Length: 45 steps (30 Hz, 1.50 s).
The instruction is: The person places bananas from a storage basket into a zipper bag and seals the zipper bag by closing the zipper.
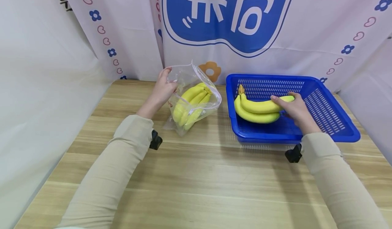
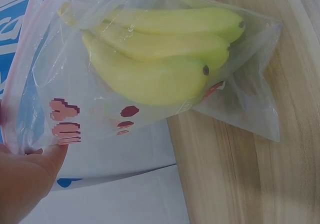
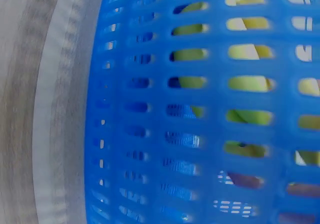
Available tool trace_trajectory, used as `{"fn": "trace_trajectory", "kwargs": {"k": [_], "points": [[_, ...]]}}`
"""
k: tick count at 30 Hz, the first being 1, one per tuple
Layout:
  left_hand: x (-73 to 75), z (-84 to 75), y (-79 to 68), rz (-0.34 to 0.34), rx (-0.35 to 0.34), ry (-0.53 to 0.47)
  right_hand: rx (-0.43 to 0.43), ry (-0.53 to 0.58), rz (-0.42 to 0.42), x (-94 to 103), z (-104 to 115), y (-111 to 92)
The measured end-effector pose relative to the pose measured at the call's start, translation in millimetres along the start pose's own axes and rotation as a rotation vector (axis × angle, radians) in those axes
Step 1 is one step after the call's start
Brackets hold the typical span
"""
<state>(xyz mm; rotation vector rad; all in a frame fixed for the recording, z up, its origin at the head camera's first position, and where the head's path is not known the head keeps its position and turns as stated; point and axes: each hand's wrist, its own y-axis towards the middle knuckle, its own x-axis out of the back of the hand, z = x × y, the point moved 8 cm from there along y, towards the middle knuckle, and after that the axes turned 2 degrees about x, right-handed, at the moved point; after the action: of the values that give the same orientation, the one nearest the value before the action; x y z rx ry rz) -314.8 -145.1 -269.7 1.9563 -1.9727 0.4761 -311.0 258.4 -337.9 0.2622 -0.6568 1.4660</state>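
My left hand (image 1: 163, 87) pinches the rim of a clear zip bag (image 2: 100, 119) and keeps its mouth spread. Inside that bag lies a bunch of yellow bananas (image 1: 193, 101), its stem toward the opening. At the right, my right hand (image 1: 295, 110) grips the greenish tip end of another banana bunch (image 1: 260, 106), thumb on top. This second bunch is in the blue plastic basket (image 1: 324, 82), stem leaning on the left wall. The right wrist view shows mostly the slotted basket wall (image 3: 160, 94), with yellow-green behind it; the right hand is largely hidden there.
Wooden table (image 1: 196, 174) under everything. Behind it hangs a white printed cloth (image 1: 131, 35) with a blue emblem, close to the bag and basket. A black wrist camera (image 1: 155, 140) sits on the left cuff, another camera (image 1: 294, 153) on the right.
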Motion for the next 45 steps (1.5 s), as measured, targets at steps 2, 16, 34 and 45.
{"fn": "trace_trajectory", "kwargs": {"k": [2,16,34,45], "points": [[0.0,-0.5,-0.7,0.002,0.001,0.002,0.024,0.009,-0.033,0.7,3,-1],[0.0,-1.2,-1.9,0.002,0.007,0.007,0.130,-0.016,-0.111,5.0,19,-6],[-0.3,0.5,0.2,-0.007,-0.005,0.008,-0.063,0.507,-0.290,-5.9,24,-6],[-1.1,1.6,2.1,-0.012,-0.007,0.006,-0.033,0.548,-0.375,-2.0,28,-14]]}}
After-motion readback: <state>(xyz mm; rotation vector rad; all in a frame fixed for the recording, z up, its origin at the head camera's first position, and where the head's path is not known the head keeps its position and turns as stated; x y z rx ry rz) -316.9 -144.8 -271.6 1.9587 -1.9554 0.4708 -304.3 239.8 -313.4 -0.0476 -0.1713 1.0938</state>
